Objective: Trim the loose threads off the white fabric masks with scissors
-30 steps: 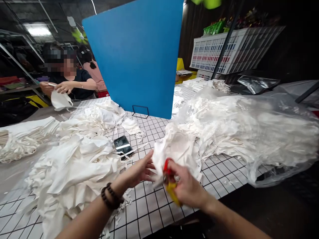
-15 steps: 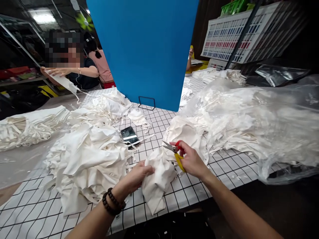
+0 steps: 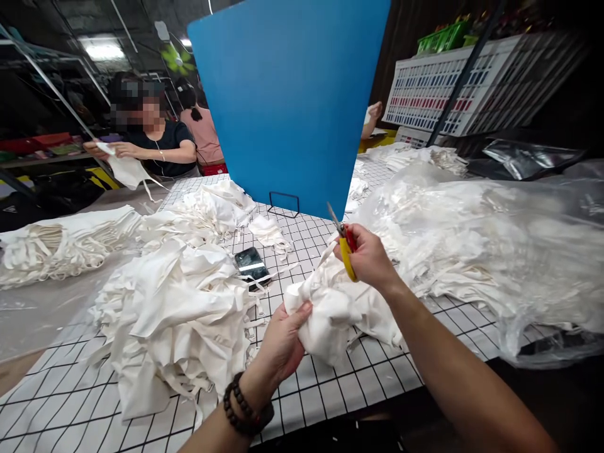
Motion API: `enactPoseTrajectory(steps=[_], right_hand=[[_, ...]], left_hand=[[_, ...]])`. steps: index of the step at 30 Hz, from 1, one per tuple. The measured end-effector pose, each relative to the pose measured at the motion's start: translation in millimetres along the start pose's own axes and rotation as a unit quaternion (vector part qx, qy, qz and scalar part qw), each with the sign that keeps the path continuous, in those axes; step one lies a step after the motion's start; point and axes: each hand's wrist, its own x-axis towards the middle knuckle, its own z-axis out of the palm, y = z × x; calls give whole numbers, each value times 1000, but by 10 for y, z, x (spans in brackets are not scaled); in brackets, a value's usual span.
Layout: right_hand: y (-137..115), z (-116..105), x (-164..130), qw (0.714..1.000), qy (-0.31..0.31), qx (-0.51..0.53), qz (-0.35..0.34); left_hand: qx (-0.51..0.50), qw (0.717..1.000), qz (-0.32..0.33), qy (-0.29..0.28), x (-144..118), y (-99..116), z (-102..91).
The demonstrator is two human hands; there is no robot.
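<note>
My left hand (image 3: 282,343) is closed on the edge of a crumpled white cloth piece (image 3: 328,324), thumb on top. My right hand (image 3: 372,259) grips small scissors (image 3: 347,259) with red and yellow handles. Their blades look closed and point up and away, above the cloth. A pale strap-like strip runs from the cloth up to the right fingers; whether they pinch it I cannot tell. Left of my hands lies a heap of white cloth pieces (image 3: 174,308) with thin straps. More white cloth lies under and behind the piece I hold.
A phone (image 3: 251,264) lies on the grid-patterned table (image 3: 325,384). A tall blue board (image 3: 292,113) on a wire stand rises ahead. Clear plastic bagging (image 3: 495,233) covers cloth at right. Stacked white crates (image 3: 434,82) stand behind. A co-worker (image 3: 165,151) handles white cloth at far left.
The right hand with the scissors has risen and moved away from me, and the blades have swung upward and closed. My left hand has lifted the cloth slightly up and to the right.
</note>
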Motion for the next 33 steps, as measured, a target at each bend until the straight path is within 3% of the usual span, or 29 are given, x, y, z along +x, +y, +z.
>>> enactPoseTrajectory(steps=[3,5,7,9,13,15,18,23,27,30,33], right_hand=[[-320,-56,-135,994,23,-3,-102],[-438,-9,-349,986,-23,-14,-162],[-437,78,-614,973,-78,-53,-212],[-340,172,-884,951,-88,-123,-270],[-93,323,-1341,924,-113,-165,-325],[-24,391,-1515,921,-136,-162,-326],[17,512,-1720,922,-177,-161,-305],[10,616,-1931,918,-249,-176,-254],[-8,475,-1901,943,-296,-114,-96],[78,382,-1760,968,-240,-50,51],[233,429,-1590,984,-130,-20,116]], left_hand=[[-41,994,92,34,227,-228,75],[-57,990,111,70,341,-361,66],[-58,991,80,89,346,-429,-4],[-50,994,31,92,209,-406,-129],[-31,990,-65,118,-307,-135,-424],[-11,982,-152,112,-511,12,-523],[42,968,-238,74,-600,102,-573],[126,971,-190,70,-439,1,-530],[95,983,-148,61,-383,-24,-582],[115,984,-130,46,-392,-19,-666],[160,980,-118,23,-415,-53,-698]])
